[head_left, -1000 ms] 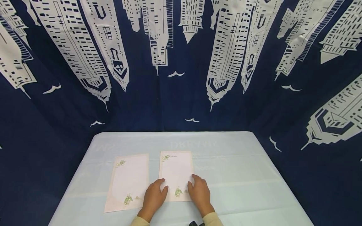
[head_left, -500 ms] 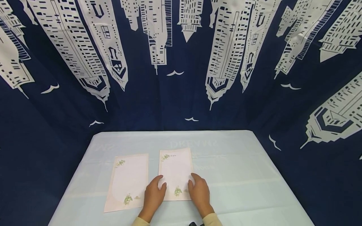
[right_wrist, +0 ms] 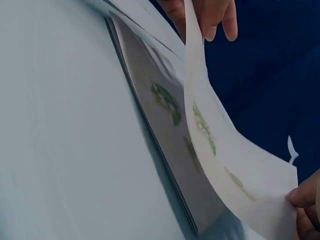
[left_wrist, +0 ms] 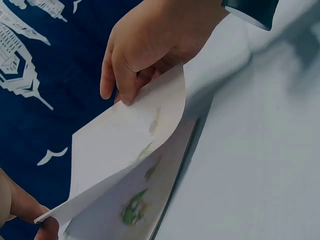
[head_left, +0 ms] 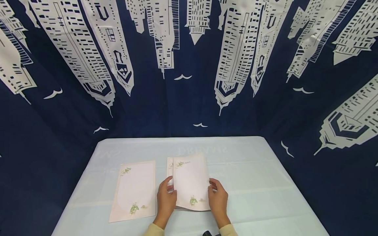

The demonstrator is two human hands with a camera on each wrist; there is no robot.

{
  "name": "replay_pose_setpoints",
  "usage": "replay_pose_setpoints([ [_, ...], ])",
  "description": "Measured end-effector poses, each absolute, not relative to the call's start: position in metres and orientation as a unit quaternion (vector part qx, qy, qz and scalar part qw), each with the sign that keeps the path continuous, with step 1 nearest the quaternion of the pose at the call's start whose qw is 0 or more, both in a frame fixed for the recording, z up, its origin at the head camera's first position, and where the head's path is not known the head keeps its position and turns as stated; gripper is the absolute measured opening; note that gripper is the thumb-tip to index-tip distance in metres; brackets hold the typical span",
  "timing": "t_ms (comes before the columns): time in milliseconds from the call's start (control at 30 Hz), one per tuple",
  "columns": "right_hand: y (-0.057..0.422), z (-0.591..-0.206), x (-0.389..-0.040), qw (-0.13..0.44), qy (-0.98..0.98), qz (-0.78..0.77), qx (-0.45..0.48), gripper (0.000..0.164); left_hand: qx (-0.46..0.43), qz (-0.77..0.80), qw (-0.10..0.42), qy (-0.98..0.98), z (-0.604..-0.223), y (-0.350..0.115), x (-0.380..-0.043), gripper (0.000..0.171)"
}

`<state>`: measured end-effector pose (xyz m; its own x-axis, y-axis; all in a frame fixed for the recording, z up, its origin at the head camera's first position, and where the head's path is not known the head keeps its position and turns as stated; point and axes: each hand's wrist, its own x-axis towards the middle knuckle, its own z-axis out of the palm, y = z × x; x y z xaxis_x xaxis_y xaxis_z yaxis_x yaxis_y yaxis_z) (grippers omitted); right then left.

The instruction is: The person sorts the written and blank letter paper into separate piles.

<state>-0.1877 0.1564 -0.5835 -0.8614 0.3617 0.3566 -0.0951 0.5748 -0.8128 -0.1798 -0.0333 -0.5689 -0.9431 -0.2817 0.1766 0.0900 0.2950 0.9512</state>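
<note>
A pale pink sheet of paper (head_left: 190,183) with green plant prints hangs raised between both hands. My left hand (head_left: 166,198) pinches its left edge, and my right hand (head_left: 218,198) pinches the right edge. Under it lies a stack of matching sheets (head_left: 169,167), its left strip showing; the lifted sheet is shifted to the right. In the left wrist view the sheet bows upward, leaving a gap above the stack (left_wrist: 137,215). The right wrist view shows the same curve, with my right thumb and fingers (right_wrist: 302,194) at a corner.
Another printed pink sheet (head_left: 134,190) lies flat on the white-covered table (head_left: 251,183), left of my left hand. Behind the table hangs a dark blue curtain (head_left: 189,108) with white buildings and birds. A black object (head_left: 207,233) shows by the right sleeve.
Both hands have moved right and up, lifting the top sheet off the stack and shifting it right. Earlier the sheet lay on the stack, its far edge rising slightly. The left sheet stayed put.
</note>
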Motion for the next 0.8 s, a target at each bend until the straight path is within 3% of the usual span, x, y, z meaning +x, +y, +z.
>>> replay_pose_setpoints([
  [333,0.200,-0.581,-0.181,0.311,-0.835,0.431,-0.140,0.024,0.023,-0.619,0.105,-0.778,-0.566,0.006,-0.191,0.046],
  [800,0.260,-0.583,-0.175,0.274,-0.845,0.418,-0.192,0.027,-0.007,-0.643,0.003,-0.765,-0.564,0.059,-0.203,0.033],
])
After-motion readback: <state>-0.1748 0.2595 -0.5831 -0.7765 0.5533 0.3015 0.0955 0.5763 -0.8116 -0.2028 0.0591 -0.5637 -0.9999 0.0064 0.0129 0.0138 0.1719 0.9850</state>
